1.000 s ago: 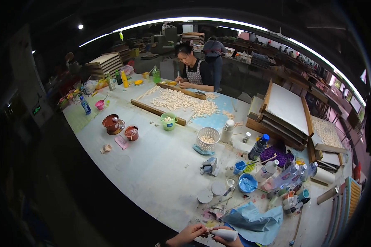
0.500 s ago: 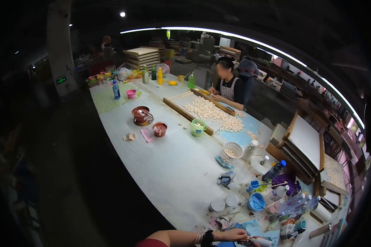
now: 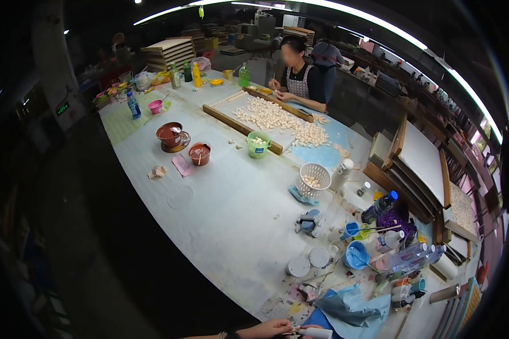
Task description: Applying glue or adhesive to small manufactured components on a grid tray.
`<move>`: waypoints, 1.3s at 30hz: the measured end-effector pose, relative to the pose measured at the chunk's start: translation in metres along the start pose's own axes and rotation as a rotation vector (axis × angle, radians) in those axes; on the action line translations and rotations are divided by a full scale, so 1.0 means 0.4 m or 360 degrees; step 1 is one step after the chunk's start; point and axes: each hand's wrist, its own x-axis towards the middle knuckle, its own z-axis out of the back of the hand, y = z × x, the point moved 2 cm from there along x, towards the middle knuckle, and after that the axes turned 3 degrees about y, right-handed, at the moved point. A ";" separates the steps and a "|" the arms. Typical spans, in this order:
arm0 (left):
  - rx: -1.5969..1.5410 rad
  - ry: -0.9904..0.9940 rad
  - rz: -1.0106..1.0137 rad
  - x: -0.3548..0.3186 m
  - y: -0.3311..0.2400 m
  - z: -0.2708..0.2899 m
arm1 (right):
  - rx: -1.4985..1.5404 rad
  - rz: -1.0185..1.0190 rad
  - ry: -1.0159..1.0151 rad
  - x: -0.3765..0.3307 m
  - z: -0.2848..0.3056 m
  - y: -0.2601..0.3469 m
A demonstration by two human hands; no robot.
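At the bottom edge, my left hand (image 3: 272,327) has its fingers pinched together on something small and pale that I cannot make out. Only a little of my right hand (image 3: 304,327) shows beside it, with fingers bent toward the same spot. A white, rounded thing (image 3: 318,333) lies against the right hand, cut off by the frame edge. Closest to both hands is a crumpled light-blue cloth (image 3: 353,313) on the table. Beyond it stand a cup of blue paint (image 3: 356,255) with a stick in it and two grey round lids (image 3: 298,266).
Clear bottles (image 3: 407,257) and paint cups crowd the right side. A white basket (image 3: 314,179), a green cup (image 3: 258,146) and brown paint pots (image 3: 199,153) stand farther off. Across the table a co-worker (image 3: 302,73) handles small pieces beside a wood-edged tray (image 3: 240,129).
The view has shifted, so the table appears higher and my hands sit lower and further left in the picture. My hands stay close together, with less of the left forearm showing.
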 end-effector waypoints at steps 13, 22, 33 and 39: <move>-0.0150 0.0326 0.0013 -0.036 -0.043 -0.014 | -0.0127 0.0383 -0.0079 -0.020 -0.020 -0.022; 0.0008 0.0394 -0.0146 -0.022 -0.074 -0.003 | -0.0299 0.0539 -0.0098 -0.016 -0.016 0.021; 0.0085 0.0392 -0.0172 -0.051 -0.136 0.048 | 0.0268 0.0076 -0.0135 0.030 -0.047 0.001; 0.0069 0.0360 -0.0149 -0.031 -0.145 0.082 | 0.0332 0.0094 -0.0237 0.046 -0.067 0.010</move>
